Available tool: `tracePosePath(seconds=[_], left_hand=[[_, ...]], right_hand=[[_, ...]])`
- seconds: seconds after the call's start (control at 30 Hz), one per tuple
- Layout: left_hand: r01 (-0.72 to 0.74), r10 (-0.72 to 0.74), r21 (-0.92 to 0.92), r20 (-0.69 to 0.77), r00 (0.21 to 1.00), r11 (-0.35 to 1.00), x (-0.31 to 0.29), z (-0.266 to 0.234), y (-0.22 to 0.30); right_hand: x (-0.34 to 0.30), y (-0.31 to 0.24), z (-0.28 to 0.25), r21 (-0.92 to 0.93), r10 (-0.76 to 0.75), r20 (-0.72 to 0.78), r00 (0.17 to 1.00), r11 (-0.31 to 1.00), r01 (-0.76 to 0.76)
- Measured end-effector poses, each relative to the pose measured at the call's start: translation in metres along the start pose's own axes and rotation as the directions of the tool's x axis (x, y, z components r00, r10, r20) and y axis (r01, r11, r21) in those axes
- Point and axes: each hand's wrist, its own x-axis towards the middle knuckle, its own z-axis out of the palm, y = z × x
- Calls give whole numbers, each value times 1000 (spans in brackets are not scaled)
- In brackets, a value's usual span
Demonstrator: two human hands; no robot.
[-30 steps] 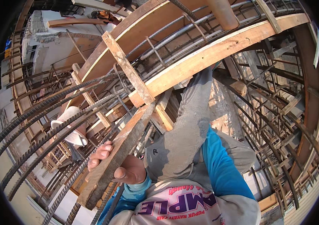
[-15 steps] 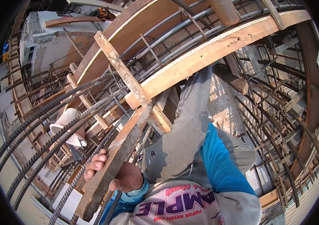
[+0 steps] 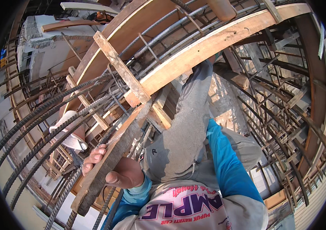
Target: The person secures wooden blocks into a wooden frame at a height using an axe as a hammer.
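My left hand [image 3: 127, 173] grips a rough, weathered wooden plank [image 3: 117, 149], fingers over its far side and thumb on the near side. The plank slants from lower left up to the corner of a timber form. Its upper end meets a short wooden cleat [image 3: 121, 68] nailed across a long pale board [image 3: 224, 46]. A blue sleeve [image 3: 226, 157] marks my right arm, which reaches forward beside my bent leg [image 3: 188, 134]; the leg hides that hand.
Long ribbed rebars [image 3: 44, 124] sweep across the left and run inside the board form. A whitish bucket [image 3: 71, 132] is beyond them. At right, many wooden poles and crossed bars [image 3: 281, 115] stand over a lower level. A plywood panel [image 3: 132, 23] rises behind the form.
The view has shifted slightly, so the form and rebars sit a little higher and further left. My left hand keeps its hold on the plank; my right arm shows more.
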Motion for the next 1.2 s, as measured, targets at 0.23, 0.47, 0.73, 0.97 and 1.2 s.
tracePosePath(seconds=[0.23, 0.47, 0.73, 0.97, 1.2], left_hand=[[-81, 73, 91, 83, 994, 993, 1, 8, 0], [36, -38, 113, 16, 999, 993, -1, 2, 7], [81, -82, 175, 1, 997, 981, -2, 3, 17], [-44, 22, 250, 90, 996, 967, 9, 9, 7], [-50, 45, 65, 78, 996, 997, 8, 20, 23]], right_hand=[[-9, 21, -25, -5, -109, 65, 992, 994, 110], [-56, -21, -36, 187, 27, -6, 1000, 982, -25], [-207, -98, -51, 609, -292, -6, 956, 757, 235], [-297, -73, -72, 641, -430, 22, 903, 699, 317], [-318, -33, -49, 566, -481, 33, 876, 731, 381]])
